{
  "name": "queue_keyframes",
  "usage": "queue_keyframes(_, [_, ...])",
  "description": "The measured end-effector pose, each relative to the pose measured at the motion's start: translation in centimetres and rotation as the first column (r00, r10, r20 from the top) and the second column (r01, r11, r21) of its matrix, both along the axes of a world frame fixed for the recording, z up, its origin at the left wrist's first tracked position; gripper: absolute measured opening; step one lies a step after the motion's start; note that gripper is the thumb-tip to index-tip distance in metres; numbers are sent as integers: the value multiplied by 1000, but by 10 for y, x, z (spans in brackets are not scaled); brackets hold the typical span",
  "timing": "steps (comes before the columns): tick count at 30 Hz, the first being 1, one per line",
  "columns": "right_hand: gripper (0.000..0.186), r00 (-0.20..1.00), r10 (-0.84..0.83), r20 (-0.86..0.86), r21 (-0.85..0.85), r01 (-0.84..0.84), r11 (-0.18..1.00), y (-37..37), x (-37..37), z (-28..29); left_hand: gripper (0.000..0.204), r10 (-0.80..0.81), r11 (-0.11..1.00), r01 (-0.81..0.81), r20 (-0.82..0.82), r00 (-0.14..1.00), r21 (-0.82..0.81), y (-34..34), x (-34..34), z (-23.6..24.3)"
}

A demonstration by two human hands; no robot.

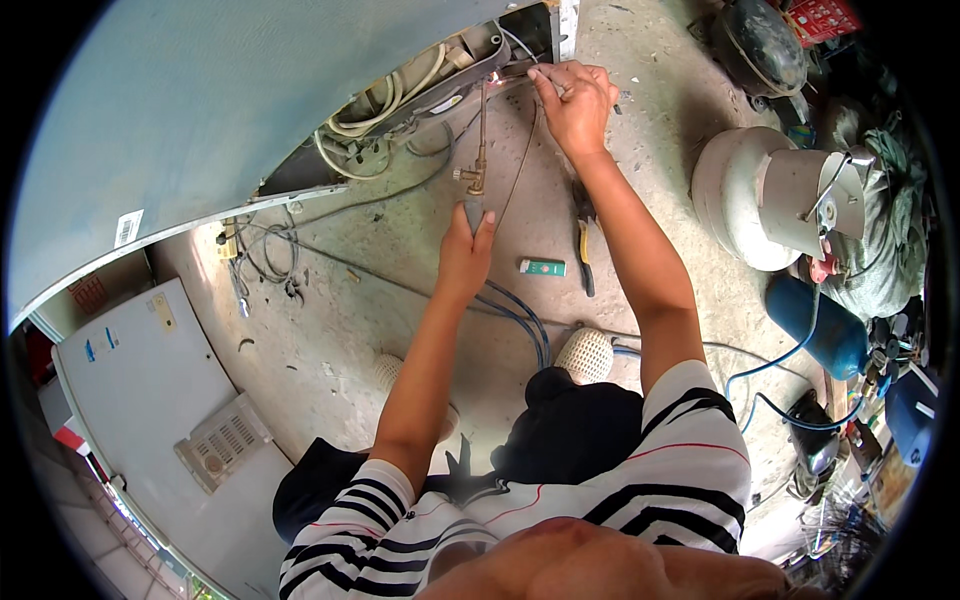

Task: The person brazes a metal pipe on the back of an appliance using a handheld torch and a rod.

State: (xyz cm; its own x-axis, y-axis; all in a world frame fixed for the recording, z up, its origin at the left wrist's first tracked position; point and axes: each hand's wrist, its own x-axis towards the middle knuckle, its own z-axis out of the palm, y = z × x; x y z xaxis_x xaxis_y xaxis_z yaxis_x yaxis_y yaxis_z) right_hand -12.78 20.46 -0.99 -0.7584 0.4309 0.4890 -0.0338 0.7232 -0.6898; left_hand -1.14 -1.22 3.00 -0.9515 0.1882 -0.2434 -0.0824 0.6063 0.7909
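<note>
My left hand (466,240) grips the handle of a brass torch (476,165), whose thin nozzle points up at the open base of a large pale blue appliance (200,110). A small bright glow shows at the nozzle tip, on the pipework there. My right hand (575,100) pinches a thin rod or tube (520,165) at that same spot, and the rod runs down toward the torch. Blue hoses (525,320) trail from the torch back past my knees. White cables (375,110) hang inside the open compartment.
Pliers (583,240) and a small green-and-white box (542,267) lie on the concrete floor. A grey gas cylinder (770,195) and a blue cylinder (820,325) stand at the right among clutter. A white cabinet (160,400) lies lower left, with loose wires (265,250) beside it.
</note>
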Motion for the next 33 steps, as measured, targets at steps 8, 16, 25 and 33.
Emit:
queue_keyframes(8, [11,1000,-7,-2,-19,7,1000,-1,0,0,30,2,1000,-2,-19,1000,2,1,0,1])
queue_keyframes(16, [13,999,-15,43,7,15,1000,3,-1,0,31,0,1000,0,-12,1000,1,2,0,4])
queue_keyframes(25, [8,998,34,47,47,-37,998,6,0,8,31,11,1000,-12,19,1000,12,3,1,5])
queue_keyframes(33, [9,999,32,37,77,-35,996,3,0,8,31,-5,1000,5,-18,1000,4,4,2,2])
